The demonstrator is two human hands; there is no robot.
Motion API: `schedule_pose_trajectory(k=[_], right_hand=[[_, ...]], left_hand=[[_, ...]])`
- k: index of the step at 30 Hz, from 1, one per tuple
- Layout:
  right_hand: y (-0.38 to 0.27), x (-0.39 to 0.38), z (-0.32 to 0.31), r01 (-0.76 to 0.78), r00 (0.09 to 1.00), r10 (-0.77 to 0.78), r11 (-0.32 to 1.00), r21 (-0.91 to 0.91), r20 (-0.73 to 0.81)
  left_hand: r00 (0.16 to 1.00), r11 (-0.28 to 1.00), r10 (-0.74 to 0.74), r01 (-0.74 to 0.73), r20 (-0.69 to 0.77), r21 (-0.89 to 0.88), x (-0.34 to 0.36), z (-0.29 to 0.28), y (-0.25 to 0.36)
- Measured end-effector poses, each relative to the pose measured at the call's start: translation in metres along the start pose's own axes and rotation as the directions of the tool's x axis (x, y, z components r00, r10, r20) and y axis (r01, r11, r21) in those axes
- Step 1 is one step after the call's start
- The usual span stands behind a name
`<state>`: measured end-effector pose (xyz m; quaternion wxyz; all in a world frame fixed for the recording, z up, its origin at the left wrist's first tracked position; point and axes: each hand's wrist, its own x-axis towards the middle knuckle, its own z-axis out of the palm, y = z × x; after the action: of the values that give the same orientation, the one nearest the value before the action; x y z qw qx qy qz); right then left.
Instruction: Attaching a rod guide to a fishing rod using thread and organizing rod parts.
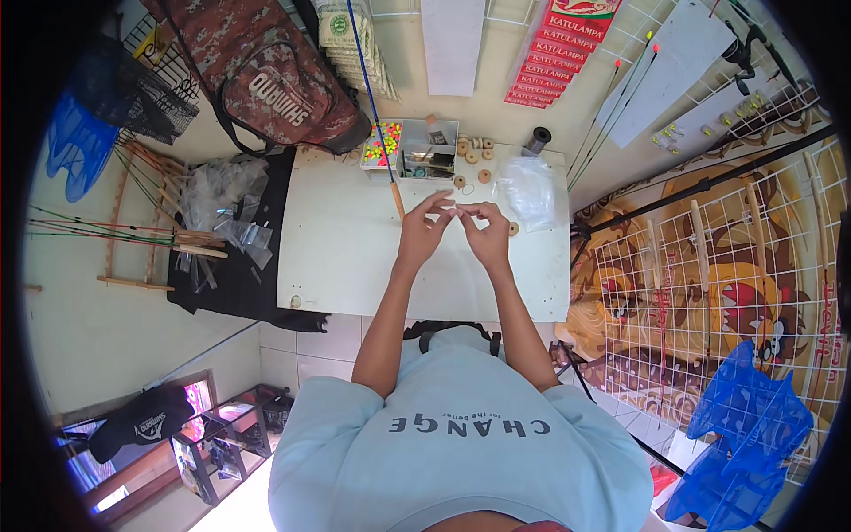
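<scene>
White worktop [346,266]; printed red packets [558,55] hang beyond far edge. Left hand [424,230] and right hand [487,236] meet at fingertips; whether either grip grasps anything cannot be told. Spool [513,229] beside right hand, toward right edge.

We saw a person in a light blue T-shirt [461,470] with a round collar [483,504], big dark letters [458,428] in a row across the front, and a few tiny letters [468,415] close by them. The left sleeve [328,426] and the right sleeve [598,443] were short, wide and plain blue, and past them we saw bare forearms [386,332], a bare left hand [427,232] and a bare right hand [484,239].
</scene>
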<state>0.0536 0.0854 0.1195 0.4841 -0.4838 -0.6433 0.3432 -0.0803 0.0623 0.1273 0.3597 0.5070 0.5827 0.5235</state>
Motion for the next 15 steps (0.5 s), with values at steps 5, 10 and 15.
schedule_pose_trajectory(k=[5,10,15], right_hand=[[-0.005,0.001,0.003,-0.02,0.999,0.022,0.997,0.071,-0.027],[-0.015,0.008,0.013,-0.034,0.998,0.038,0.997,0.073,-0.042],[-0.038,0.021,0.035,0.013,1.0,-0.013,1.0,0.0,-0.004]], left_hand=[[0.996,0.996,-0.075,0.077,0.038,-0.047,-0.002,-0.008,-0.009],[0.997,0.997,-0.073,0.074,-0.022,0.03,0.002,-0.022,0.0],[0.998,0.993,0.01,-0.004,-0.057,0.114,0.017,-0.052,0.017]])
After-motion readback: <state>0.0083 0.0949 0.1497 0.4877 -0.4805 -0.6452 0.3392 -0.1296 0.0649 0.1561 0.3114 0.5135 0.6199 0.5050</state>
